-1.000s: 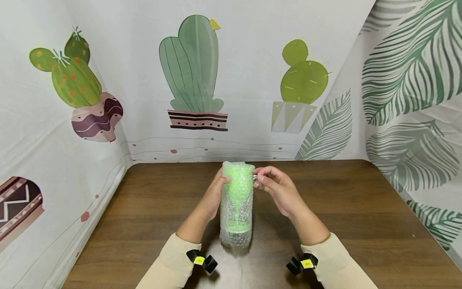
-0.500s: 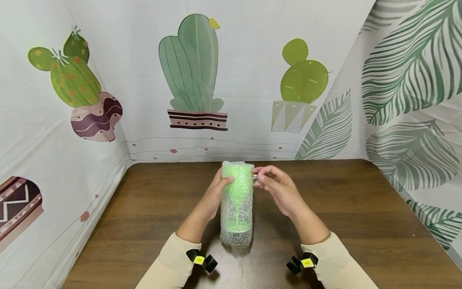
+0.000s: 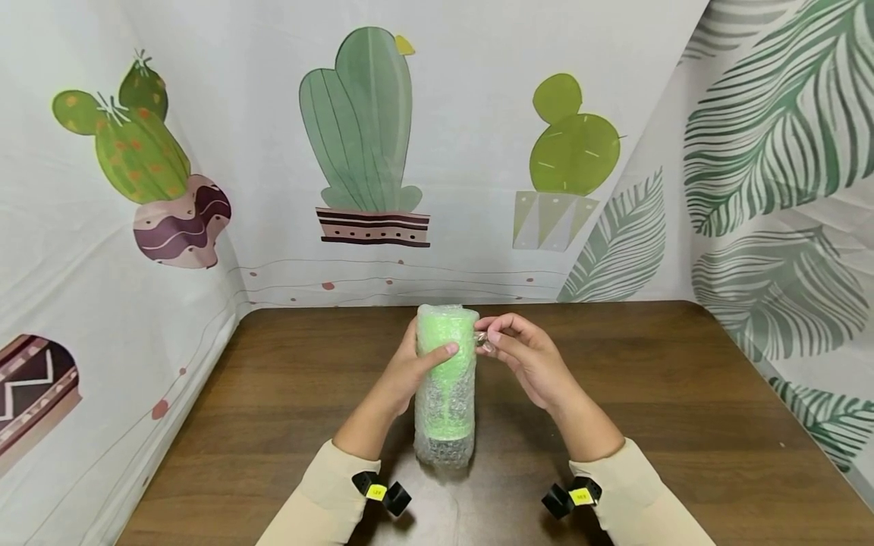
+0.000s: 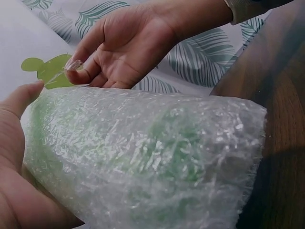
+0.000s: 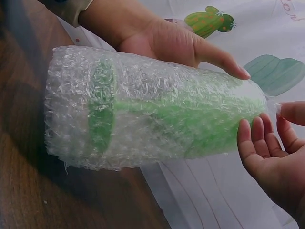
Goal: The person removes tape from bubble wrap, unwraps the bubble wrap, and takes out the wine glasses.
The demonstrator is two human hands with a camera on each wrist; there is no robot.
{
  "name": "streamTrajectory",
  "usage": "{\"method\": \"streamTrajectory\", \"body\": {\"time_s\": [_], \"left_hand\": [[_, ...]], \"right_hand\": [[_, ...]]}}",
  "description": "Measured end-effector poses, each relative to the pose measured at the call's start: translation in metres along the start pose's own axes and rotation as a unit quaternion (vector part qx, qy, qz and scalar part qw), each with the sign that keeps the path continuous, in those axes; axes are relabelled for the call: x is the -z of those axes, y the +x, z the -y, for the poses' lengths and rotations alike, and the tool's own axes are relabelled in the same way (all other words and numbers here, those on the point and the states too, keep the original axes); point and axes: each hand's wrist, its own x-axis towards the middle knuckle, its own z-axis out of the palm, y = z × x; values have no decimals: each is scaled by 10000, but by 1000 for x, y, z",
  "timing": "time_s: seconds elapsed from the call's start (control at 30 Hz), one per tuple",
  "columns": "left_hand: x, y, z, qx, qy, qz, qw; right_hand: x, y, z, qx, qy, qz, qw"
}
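A bubble-wrapped bundle (image 3: 445,402) stands on the table; through the bubble wrap shows a green, goblet-like shape with a wide part, a narrow stem and a band. My left hand (image 3: 403,371) grips the bundle's upper left side, its thumb lying across the front and its fingers hidden behind. At the upper right edge, my right hand (image 3: 529,356) pinches a clear strip like tape (image 3: 483,340) between thumb and forefinger. That strip (image 4: 56,76) stretches from the wrap to the fingertips in the left wrist view. The other right fingers touch or nearly touch the wrap in the right wrist view.
The brown wooden table (image 3: 655,394) spreads to both sides. Behind it hangs a white cloth (image 3: 471,152) printed with cacti and leaves, with another stretch along the left. Black wrist cameras (image 3: 396,499) sit on both cuffs.
My left thumb has slid right and slightly down across the front of the bundle. The bundle has shifted or turned slightly left. My right hand stays almost still, pinching the strip.
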Motion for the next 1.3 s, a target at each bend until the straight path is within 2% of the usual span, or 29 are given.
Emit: {"method": "streamTrajectory", "body": {"time_s": [0.27,0.5,0.83,1.1,1.3], "left_hand": [[0,2,2,-38,-101,-22,9999],[0,1,0,61,-115,-2,9999],[0,0,-1,58,-161,-10,9999],[0,0,-1,6,-220,-34,9998],[2,1,-1,63,-221,-133,9996]], "right_hand": [[0,0,0,56,82,74,9999],[0,1,-1,175,257,68,9995],[-2,1,-3,201,569,-157,9981],[-4,2,-3,277,767,-185,9965],[-4,2,-2,226,570,-232,9978]]}}
